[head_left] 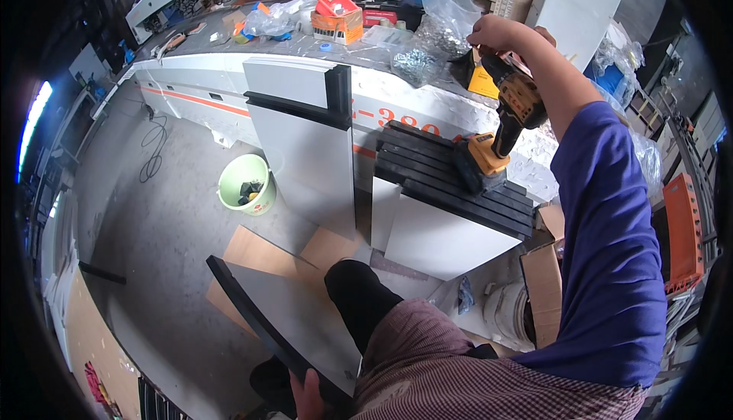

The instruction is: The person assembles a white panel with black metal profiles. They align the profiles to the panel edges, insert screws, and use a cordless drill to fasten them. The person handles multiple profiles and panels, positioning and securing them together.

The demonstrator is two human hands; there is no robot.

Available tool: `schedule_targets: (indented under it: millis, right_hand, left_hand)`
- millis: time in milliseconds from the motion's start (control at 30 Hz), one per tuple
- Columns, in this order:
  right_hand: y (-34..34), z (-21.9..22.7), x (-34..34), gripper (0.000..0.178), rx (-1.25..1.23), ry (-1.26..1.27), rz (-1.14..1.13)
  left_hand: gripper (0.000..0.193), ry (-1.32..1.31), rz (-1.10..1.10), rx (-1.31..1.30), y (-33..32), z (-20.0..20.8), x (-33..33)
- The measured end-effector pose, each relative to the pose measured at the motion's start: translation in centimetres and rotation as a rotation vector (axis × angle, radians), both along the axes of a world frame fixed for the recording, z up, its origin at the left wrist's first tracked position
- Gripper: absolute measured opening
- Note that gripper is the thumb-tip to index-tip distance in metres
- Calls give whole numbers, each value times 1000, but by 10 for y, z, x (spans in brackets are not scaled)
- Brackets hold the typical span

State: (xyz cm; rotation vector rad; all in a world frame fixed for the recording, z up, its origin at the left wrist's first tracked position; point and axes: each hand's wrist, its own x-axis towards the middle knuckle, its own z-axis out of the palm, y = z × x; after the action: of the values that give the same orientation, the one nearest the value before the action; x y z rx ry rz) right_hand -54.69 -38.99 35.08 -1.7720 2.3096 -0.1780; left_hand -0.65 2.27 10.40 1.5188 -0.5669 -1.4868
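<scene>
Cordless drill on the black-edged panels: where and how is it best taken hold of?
Probably grip the drill by its narrow black handle, palm coming from the near right: it stands on its battery, chuck pointing away, leaving the handle raised above the base.

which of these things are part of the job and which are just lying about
Seemingly part of the job:
- black-edged panel, held by the left hand
- yellow box, near the right hand
- cordless drill, standing on stacked panels

Probably just lying about:
- green bucket
- orange box
- red box on top
</scene>
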Motion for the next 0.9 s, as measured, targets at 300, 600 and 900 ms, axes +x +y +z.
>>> schedule_targets:
  millis: [300, 600, 900]
  right_hand:
    - [82, -31, -54, 27, -388, -517, 50]
    - [205, -170, -42, 58, -576, -782, 65]
    - [145, -207, -40, 38, -727, -754, 22]
  left_hand:
    - [55, 44, 14, -109, 4, -5, 3]
    - [52, -85, -45, -68, 2, -24, 20]
    - [58, -164, -147, -176, 2, -13, 22]
